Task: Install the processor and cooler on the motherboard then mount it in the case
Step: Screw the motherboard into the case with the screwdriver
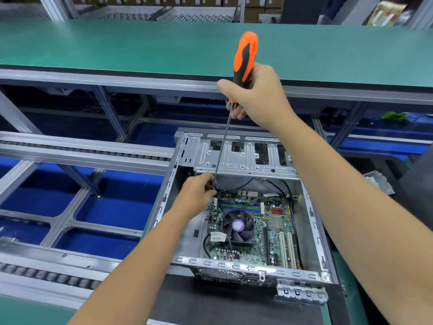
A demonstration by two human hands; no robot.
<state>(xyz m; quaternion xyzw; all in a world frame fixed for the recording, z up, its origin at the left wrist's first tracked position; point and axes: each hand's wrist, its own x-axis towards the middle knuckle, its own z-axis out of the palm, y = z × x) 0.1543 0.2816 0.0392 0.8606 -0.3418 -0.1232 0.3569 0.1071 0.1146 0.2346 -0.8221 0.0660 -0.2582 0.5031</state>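
Motherboard (253,228) lies inside case (311,214); right grip (255,95) clasps screwdriver (244,57), left grip (199,188) pinches its shaft.

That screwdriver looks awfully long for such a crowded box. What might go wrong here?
The right hand grips the screwdriver far from its tip, so the tip could slip and scratch the motherboard. The left hand pinches near the tip among black cables; a cable could get snagged, or a finger jabbed. A dropped screw might vanish under the cooler fan.

The green motherboard (253,228), black fan cooler (239,227) mounted, lies flat inside the open case (311,214).
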